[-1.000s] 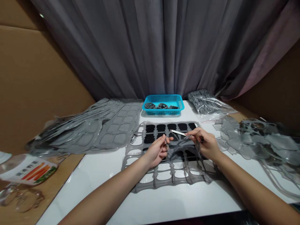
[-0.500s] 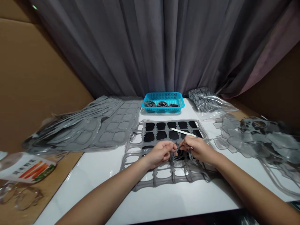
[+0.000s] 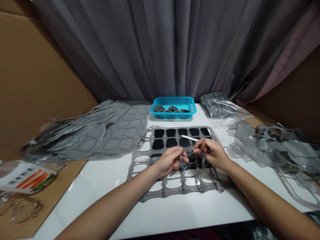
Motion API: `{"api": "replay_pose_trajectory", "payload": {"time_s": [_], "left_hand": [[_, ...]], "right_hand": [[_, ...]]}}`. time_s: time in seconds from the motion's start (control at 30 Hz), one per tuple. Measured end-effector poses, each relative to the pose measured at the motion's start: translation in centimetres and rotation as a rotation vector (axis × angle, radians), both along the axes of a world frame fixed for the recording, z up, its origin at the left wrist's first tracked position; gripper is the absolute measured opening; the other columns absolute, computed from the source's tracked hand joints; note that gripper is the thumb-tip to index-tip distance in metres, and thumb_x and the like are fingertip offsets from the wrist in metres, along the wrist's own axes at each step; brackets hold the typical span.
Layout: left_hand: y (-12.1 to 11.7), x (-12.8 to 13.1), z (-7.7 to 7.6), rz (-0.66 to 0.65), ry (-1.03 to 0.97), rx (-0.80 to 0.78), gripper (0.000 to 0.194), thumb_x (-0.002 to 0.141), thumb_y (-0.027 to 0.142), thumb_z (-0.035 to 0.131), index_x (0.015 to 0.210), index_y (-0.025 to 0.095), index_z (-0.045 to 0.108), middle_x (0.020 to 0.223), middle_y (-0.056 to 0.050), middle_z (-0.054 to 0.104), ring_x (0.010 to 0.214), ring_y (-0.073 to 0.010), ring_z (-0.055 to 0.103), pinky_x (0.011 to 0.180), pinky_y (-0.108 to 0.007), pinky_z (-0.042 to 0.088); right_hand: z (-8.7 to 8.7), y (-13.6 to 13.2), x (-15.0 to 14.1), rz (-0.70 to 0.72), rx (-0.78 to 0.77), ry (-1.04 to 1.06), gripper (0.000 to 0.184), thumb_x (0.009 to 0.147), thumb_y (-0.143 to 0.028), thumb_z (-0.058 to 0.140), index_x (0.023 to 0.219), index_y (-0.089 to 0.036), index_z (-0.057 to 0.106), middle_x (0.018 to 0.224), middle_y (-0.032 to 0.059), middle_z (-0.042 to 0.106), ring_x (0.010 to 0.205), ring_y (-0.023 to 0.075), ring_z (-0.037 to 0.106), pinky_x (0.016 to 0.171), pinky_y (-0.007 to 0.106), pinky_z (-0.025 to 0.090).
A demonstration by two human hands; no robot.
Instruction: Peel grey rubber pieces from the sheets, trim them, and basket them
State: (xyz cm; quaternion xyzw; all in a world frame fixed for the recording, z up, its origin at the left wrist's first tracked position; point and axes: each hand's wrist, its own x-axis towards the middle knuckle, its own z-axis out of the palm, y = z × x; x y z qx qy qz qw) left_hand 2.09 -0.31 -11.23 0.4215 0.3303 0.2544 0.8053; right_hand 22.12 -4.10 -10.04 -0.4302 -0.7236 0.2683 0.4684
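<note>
A grey, rubbery sheet with rows of rounded openings lies on the white table; black shows through its far openings, white through the near ones. Over it, my left hand pinches a thin, looped grey piece between thumb and fingers. My right hand is closed just right of it, with grey strands between its fingers. A small dark bit shows at its curled fingers; its kind is unclear. A slim white stick with a reddish tip lies across the sheet, its right end hidden by my right hand.
A blue basket with several dark looped pieces stands behind. Stacked grey sheets lie left, loose grey scraps right. A clear bag sits at the back right. A labelled bottle and eyeglasses are at left.
My right hand has turned and drawn slightly away from the left, its fingers now curled with a dark bit showing. My left hand has shifted a little left and its grip has loosened somewhat.
</note>
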Motion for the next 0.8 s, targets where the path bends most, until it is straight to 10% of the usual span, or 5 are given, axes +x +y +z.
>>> {"api": "replay_pose_trajectory", "payload": {"time_s": [0.8], "left_hand": [[-1.0,0.4,0.5,-0.065,0.054,0.032,0.038,0.074,0.049,0.066,0.078,0.016,0.048,0.052,0.005,0.056,0.029,-0.0018,0.035,0.032,-0.014,0.02]], "right_hand": [[-0.2,-0.1,-0.9,0.005,-0.177,0.056,0.024,0.073,-0.027,0.069,0.082,-0.022,0.048,0.081,0.0004,0.051,0.069,0.0143,0.052,0.06,0.026,0.042]]}}
